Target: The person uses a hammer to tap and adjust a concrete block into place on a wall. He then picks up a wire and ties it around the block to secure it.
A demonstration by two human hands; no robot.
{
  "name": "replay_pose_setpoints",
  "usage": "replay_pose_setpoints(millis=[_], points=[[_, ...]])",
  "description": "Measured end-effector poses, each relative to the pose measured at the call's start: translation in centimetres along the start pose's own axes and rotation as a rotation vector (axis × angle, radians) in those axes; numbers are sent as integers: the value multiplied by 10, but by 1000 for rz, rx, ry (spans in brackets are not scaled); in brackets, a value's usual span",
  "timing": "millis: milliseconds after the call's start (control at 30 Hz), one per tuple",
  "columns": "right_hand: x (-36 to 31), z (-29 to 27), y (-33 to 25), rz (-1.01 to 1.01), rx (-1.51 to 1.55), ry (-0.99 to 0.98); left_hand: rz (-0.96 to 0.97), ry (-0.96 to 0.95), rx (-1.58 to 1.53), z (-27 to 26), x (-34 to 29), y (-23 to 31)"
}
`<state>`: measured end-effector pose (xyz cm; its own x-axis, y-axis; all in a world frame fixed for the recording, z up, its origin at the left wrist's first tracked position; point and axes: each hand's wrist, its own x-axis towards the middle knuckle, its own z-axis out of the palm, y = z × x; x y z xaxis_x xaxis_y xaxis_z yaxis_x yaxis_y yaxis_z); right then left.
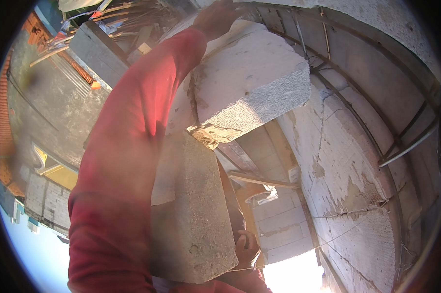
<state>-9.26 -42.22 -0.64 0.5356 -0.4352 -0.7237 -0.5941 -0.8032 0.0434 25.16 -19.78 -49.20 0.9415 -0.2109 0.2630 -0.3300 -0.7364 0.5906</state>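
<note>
My left arm, in a red sleeve, stretches up across the view. At its end my left hand (216, 20) is by the far end of a pale block (252, 73) in the wall, fingers reaching out to the right and partly cut off by the top edge. A nearer grey block (196, 215) stands below, meeting the pale one at a rough mortar joint (206, 135). Beside the near block's lower right edge is my right hand (248, 248), its fingers curled; what they hold, if anything, is hidden. A thin string (247, 268) runs close under it.
A plastered block wall (337, 171) rises at the right, with bent metal bars (357, 90) along it. Lower down, between the walls, a wooden strip (264, 180) crosses a gap. Left lie a grey roof surface (59, 102), a grey slab (98, 53) and orange tiles (3, 132).
</note>
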Motion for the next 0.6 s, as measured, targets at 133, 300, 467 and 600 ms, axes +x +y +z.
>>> replay_pose_setpoints(millis=[133, 300, 467, 600], points=[[0, -2, 1, 11, -21, -14, -291, -55, -222, 11, -2, 1], [2, -1, 3, -18, -17, 3, -492, -35, -378, 7, 8, 4], [1, -2, 0, -1, -22, 1, -326, -141, -224, 8, 2, -9], [3, -3, 3, 7, -26, -14, -230, -304, -157, -10, 6, -8]])
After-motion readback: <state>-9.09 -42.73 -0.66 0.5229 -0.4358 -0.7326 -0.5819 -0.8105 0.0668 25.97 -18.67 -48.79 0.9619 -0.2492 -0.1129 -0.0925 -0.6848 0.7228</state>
